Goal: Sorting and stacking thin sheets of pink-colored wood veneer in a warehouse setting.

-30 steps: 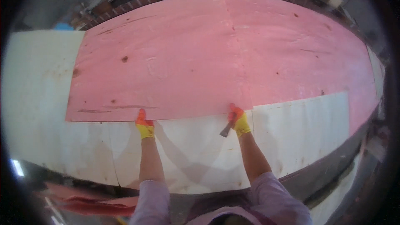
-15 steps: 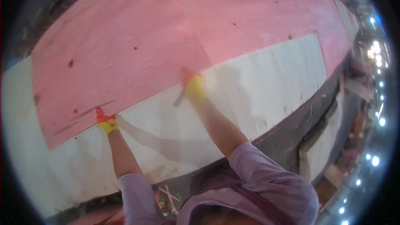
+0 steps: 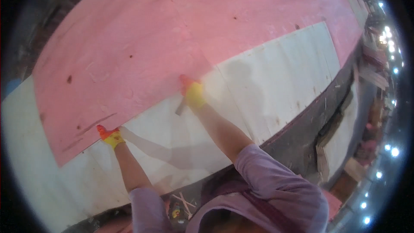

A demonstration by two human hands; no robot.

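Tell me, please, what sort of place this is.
Probably a plywood or veneer workshop: knotted pink sheets lie over pale sheets, loose wood-like strips lie near the picture's lower edge, and bright lights line the right side.

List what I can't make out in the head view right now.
Far edge of the pink sheet: head view, partly cut off by the picture's top.
Right hand: head view, fingers blurred.
Tool: head view, upper end hidden by that hand.
Left hand: head view, some fingers hidden, perhaps under the pink sheet.
Clutter at right: head view, too small and blurred to identify.
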